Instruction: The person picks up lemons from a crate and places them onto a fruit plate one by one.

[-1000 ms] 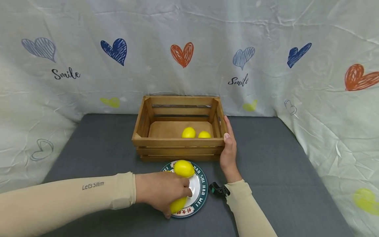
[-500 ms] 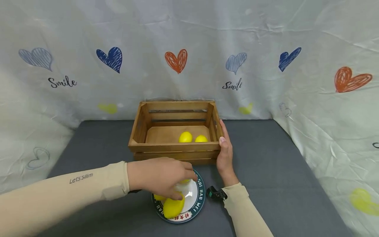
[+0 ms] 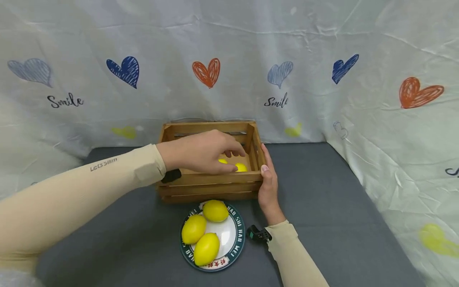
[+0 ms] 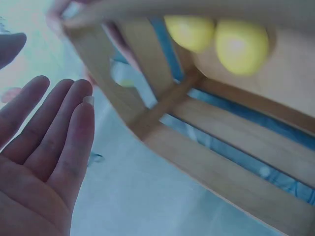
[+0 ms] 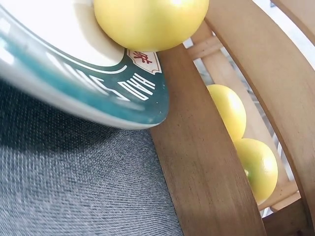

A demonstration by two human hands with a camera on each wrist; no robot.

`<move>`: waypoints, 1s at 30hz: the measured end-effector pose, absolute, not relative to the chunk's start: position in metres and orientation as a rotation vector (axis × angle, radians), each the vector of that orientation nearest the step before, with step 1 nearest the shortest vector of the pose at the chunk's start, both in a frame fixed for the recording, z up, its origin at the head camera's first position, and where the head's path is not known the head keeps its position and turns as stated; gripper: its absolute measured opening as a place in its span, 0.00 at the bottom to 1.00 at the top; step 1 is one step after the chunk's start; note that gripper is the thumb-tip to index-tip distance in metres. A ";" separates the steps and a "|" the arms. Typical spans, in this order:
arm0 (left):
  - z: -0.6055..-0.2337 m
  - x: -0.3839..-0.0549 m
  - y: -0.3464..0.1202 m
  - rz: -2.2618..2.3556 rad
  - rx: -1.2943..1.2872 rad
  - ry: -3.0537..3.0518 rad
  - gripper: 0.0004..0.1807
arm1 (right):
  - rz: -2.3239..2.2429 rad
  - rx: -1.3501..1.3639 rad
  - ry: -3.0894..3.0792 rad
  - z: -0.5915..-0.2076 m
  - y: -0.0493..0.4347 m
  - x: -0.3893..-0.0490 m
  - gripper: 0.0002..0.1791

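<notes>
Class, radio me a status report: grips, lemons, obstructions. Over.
Left grip open above crate, holding nothing. Right grip against crate's right end. Three lemons on plate, two inside crate. Front wall stands between.

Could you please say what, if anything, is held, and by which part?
The left hand holds nothing; the right hand rests against the right end of the brown rectangular wooden crate, not visibly gripping.

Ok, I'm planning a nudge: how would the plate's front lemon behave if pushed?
The front lemon would probably roll unevenly, given its oval shape. Its smooth-looking skin may be slippery. Pushed toward the crate, it might bump the leftmost lemon.
</notes>
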State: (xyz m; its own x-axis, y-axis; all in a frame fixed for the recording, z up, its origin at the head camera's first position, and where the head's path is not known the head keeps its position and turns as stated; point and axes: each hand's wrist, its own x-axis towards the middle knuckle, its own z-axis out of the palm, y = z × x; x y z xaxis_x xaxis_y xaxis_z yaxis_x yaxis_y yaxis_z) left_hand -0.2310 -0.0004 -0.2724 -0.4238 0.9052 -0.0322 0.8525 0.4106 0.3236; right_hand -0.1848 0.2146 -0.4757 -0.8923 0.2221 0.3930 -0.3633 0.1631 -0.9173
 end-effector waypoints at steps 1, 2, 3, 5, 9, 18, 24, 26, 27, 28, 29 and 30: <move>-0.274 -0.237 0.001 0.370 1.540 2.473 0.24 | 1.770 0.138 -2.005 -0.476 0.215 -0.185 0.36; -0.277 -0.244 0.002 0.355 1.534 2.476 0.25 | 1.767 0.143 -2.003 -0.477 0.215 -0.185 0.36; -0.280 -0.250 0.004 0.342 1.526 2.475 0.25 | 1.766 0.146 -2.003 -0.477 0.215 -0.185 0.36; -0.287 -0.261 0.007 0.316 1.503 2.467 0.26 | 1.762 0.150 -2.003 -0.478 0.216 -0.185 0.36; -0.304 -0.280 0.019 0.249 1.432 2.427 0.28 | 1.759 0.143 -2.006 -0.478 0.216 -0.185 0.37; -0.346 -0.310 0.055 0.044 1.386 2.239 0.33 | 1.781 0.149 -1.989 -0.479 0.216 -0.186 0.37; -0.360 -0.313 0.071 -0.031 1.350 2.162 0.32 | 1.772 0.151 -1.981 -0.477 0.215 -0.187 0.38; -0.363 -0.314 0.076 -0.036 1.362 2.136 0.31 | 1.773 0.148 -1.975 -0.477 0.216 -0.187 0.38; -0.365 -0.314 0.077 -0.037 1.373 2.124 0.31 | 1.771 0.146 -1.976 -0.477 0.217 -0.187 0.38; -0.366 -0.315 0.079 -0.044 1.384 2.114 0.30 | 1.767 0.145 -1.978 -0.478 0.217 -0.187 0.38; -0.368 -0.316 0.080 -0.048 1.392 2.106 0.29 | 1.763 0.144 -1.980 -0.478 0.218 -0.187 0.38; -0.369 -0.317 0.081 -0.050 1.397 2.102 0.29 | 1.759 0.143 -1.982 -0.478 0.219 -0.187 0.37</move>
State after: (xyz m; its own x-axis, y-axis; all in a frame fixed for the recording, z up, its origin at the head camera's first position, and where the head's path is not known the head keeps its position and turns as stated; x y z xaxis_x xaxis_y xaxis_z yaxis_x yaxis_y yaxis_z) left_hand -0.3166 0.0812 -0.3691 -0.2591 0.8251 -0.5021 0.8482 0.4431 0.2903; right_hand -0.1869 0.2186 -0.4781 -0.8780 0.2345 0.4174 -0.3865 0.1671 -0.9070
